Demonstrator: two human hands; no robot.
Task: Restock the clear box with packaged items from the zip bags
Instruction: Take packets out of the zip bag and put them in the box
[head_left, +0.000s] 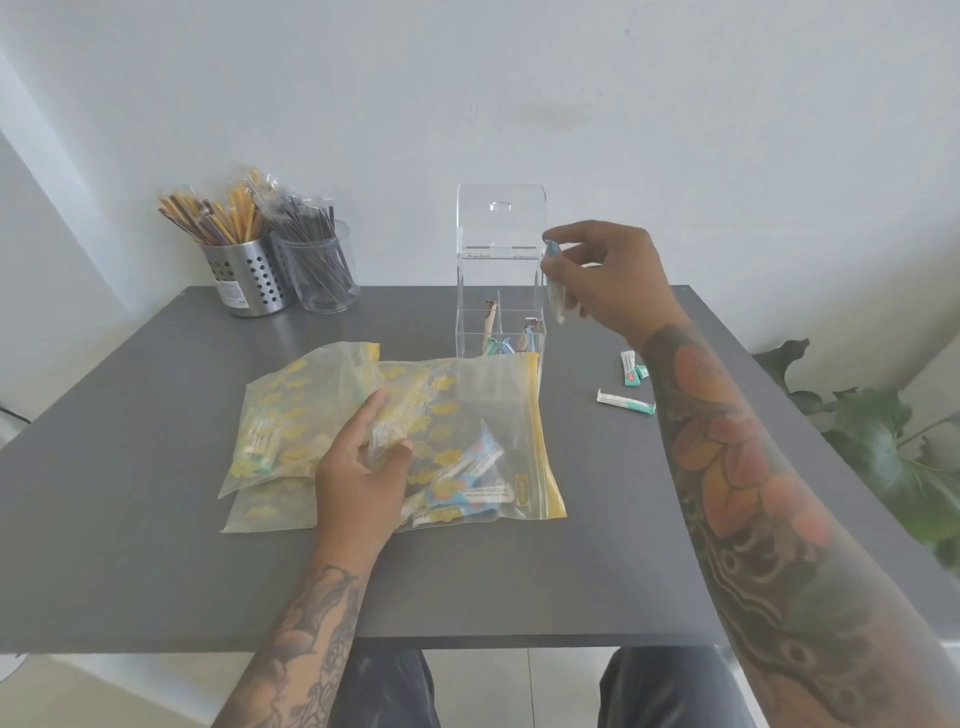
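The clear box (470, 291) stands at the table's far middle with its lid tipped up; a few packets lie in its compartments. My right hand (608, 275) hovers just right of the box's open top and pinches a small blue-and-white packet (555, 291). Several yellow-patterned zip bags (467, 410) lie overlapped in front of the box, with blue and white packets inside the right one. My left hand (363, 467) rests on the bags and pinches the plastic of the top one.
Loose green-and-white packets (626, 400) lie on the grey table (156, 545) right of the box. A perforated metal cup (244, 278) and a clear cup (322, 275) of straws stand at the back left. A leafy plant (883, 441) is beyond the right edge.
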